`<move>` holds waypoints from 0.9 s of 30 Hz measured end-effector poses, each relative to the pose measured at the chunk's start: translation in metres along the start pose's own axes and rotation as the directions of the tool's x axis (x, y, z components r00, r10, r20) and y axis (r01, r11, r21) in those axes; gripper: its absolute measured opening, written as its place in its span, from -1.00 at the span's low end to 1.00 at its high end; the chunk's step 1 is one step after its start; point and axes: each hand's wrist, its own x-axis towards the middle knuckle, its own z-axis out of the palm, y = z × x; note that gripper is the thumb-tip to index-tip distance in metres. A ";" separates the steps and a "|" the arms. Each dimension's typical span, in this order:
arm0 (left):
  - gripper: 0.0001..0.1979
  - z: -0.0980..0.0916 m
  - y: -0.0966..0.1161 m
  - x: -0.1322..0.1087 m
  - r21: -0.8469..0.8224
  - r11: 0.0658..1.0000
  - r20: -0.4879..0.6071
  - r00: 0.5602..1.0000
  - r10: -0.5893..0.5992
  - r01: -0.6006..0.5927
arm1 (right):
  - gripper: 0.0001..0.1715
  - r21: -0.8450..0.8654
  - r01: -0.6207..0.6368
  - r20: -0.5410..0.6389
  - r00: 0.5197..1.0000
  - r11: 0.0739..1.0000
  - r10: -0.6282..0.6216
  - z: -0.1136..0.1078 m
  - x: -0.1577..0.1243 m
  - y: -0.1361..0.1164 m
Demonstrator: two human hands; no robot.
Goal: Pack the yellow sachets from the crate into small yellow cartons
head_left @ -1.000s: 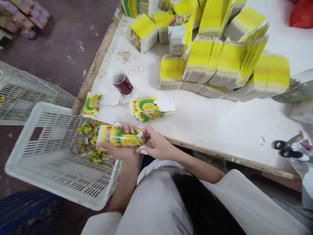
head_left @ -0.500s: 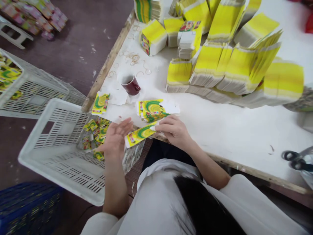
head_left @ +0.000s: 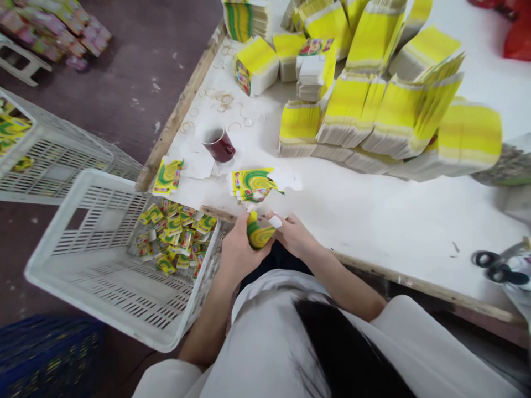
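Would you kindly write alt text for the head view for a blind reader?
The left hand and right hand hold a printed carton at the edge of the table. A white crate holding folded boxes stands to their left; yellow stacks and a red mug lie beyond.

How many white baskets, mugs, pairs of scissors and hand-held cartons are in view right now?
White baskets: 2
Mug: 1
Scissors: 1
Carton, gripped by the left hand and the right hand: 1
Total: 5
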 end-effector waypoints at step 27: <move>-0.28 0.005 -0.005 0.002 -0.006 0.997 0.017 0.997 0.073 -0.073 | -0.31 0.078 -0.111 0.191 0.977 0.991 0.095 -0.004 0.008 0.004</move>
